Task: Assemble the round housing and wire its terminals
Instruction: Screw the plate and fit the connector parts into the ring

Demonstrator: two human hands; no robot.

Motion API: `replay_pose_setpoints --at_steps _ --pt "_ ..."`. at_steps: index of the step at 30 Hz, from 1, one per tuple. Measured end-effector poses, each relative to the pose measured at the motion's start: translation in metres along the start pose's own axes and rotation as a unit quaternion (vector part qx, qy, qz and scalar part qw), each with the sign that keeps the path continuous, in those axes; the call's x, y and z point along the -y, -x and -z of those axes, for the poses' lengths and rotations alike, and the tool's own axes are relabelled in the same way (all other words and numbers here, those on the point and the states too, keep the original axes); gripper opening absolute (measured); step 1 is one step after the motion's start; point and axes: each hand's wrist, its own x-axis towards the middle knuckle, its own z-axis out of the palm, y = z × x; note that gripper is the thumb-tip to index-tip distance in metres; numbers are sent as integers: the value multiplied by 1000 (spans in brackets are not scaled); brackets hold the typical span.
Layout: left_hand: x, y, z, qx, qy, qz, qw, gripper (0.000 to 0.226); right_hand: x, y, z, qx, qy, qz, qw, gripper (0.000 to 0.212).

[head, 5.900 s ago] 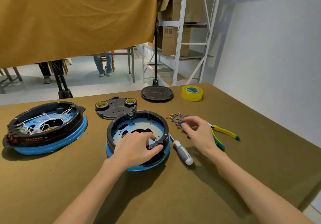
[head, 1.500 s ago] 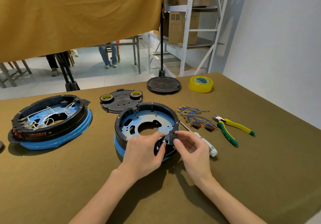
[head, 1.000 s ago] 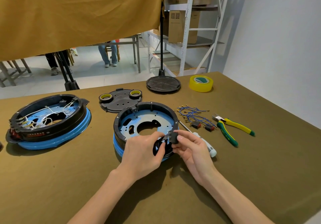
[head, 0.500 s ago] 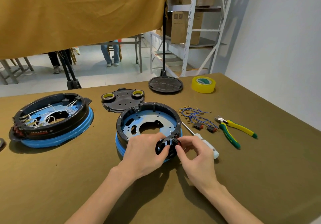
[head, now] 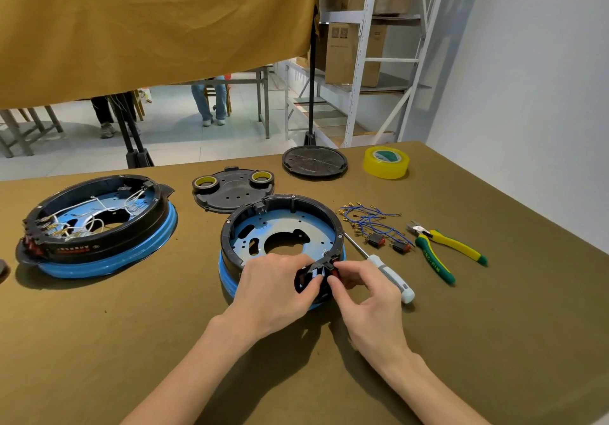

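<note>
The round housing (head: 283, 236) sits mid-table toward the near edge. At its near rim the right hand (head: 369, 296) pinches a small red-and-black switch (head: 333, 268) against the black wall, pressing leftward into a slot, while the left hand (head: 276, 289) curls over the rim beside it, bracing. The slot and the switch's terminals are hidden behind the fingers. Spare switches and blue wires (head: 369, 220) lie to the right.

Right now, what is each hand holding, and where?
Right hand pinches a small red-and-black switch at the housing rim's near edge; left hand grips that rim beside it.
</note>
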Motion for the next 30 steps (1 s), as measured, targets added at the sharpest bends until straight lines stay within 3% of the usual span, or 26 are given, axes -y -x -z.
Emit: replay_pose_setpoints --at_steps 11,19,22,26,30 --pt "3 2 -3 -15 -8 1 1000 51 0 -5 -3 21 -4 -29 999 36" --pt "3 -4 0 35 -12 12 999 56 2 -10 -1 48 13 -20 999 20" --pt "0 -14 0 58 -38 39 997 63 1 -7 -3 46 9 -5 999 30" --pt "1 -28 -2 147 -28 61 987 52 -1 -7 -6 28 -6 -30 999 48" --pt "4 -26 -6 136 -28 73 988 51 1 -8 -6 23 -20 -48 998 53"
